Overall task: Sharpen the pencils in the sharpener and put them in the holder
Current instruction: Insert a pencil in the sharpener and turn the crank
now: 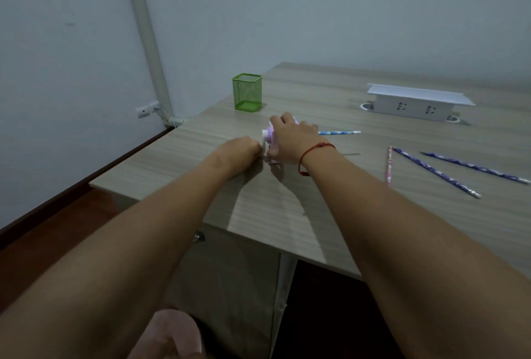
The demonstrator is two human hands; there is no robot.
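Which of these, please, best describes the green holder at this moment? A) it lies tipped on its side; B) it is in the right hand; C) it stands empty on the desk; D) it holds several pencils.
C: the holder stands upright on the desk with no pencils showing in it, apart from both hands, while the right hand is on the sharpener.

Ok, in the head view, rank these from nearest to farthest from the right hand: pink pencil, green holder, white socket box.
From the right hand, which rests on the sharpener:
1. Green holder, behind it, slightly left.
2. Pink pencil, on the desk to its right.
3. White socket box, far right at the back.
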